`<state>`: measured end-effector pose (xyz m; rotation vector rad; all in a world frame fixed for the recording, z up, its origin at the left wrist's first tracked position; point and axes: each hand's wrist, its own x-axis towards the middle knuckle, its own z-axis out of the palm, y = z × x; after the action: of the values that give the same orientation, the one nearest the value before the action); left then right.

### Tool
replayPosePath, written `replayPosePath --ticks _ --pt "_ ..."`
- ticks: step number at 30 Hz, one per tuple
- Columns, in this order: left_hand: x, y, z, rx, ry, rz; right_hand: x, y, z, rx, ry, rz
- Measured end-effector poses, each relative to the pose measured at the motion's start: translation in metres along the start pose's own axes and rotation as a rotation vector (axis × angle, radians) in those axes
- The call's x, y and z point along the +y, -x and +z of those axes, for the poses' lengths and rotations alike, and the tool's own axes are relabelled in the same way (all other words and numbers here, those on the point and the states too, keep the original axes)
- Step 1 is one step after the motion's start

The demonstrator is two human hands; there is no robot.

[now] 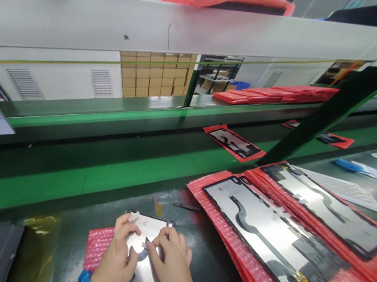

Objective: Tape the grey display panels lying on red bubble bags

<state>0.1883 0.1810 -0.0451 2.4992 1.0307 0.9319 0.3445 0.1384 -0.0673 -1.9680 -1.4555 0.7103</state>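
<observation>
At a factory bench beside a green conveyor belt (69,182), a worker bends over a small panel (152,224) that lies flat, silvery back upward, on a sheet of red bubble wrap (97,243) at the near edge of the bench. The padding appears to be there to cushion the face that is turned down, and the back is left exposed where a dark curved cable runs across it. The left hand (117,257), a blue wristband (85,280) at its wrist, rests on the panel with fingers half curled and fingertips pressed to the metal, holding it down rather than gripping it. The right hand (170,262) has its fingers drawn close together over a small pale tab (145,244) near the cable. It touches the tab, but whether it has it pinched cannot be told from this angle. To the worker's right, two larger panels (272,239) lie backs up on more red wrap, overlapping like shingles, probably so each can be taken without scraping the next. Another panel on a red sheet (233,143) sits out on the belt, well apart from the hands. A stack of red pouches (274,94) lies on the far ledge, with cardboard boxes (155,74) piled beyond it under a grey overhead shelf (187,28).
</observation>
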Motion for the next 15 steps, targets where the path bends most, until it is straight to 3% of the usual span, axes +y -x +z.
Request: replayPosePath --ticks 9,12,15 --pt "0.003 0.013 -0.002 -0.019 -0.07 0.189 -0.007 0.001 -0.005 0.001 0.078 -0.007" --pt "0.003 0.014 -0.001 -0.027 -0.12 0.23 -0.008 -0.003 -0.005 0.089 0.162 0.028" --pt "0.003 0.017 -0.004 -0.01 -0.147 0.186 0.001 -0.005 -0.016 0.196 0.167 0.074"
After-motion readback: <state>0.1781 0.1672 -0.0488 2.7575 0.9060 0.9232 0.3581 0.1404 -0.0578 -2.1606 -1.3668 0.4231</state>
